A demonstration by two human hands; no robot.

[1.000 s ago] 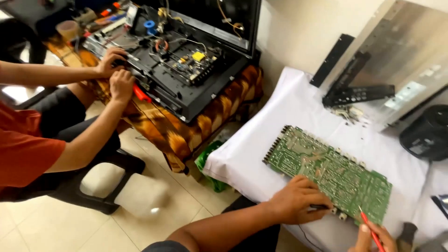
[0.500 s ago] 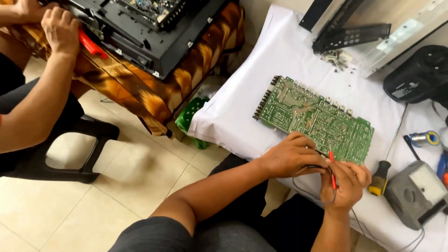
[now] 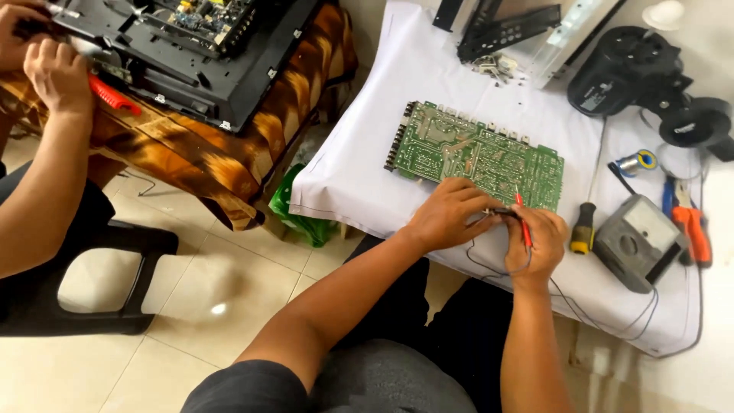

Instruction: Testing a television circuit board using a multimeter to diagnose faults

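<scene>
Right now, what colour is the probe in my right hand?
Red; the probe in the right hand shows best in the head view.

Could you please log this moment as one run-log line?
left hand: black probe on circuit board edge | right hand: holds red probe | multimeter right of board

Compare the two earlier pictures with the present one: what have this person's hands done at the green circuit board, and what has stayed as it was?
The left hand and right hand have closed together at the circuit board's near edge, the right now holding the red probe upright. The board itself stays flat on the white cloth.
</scene>
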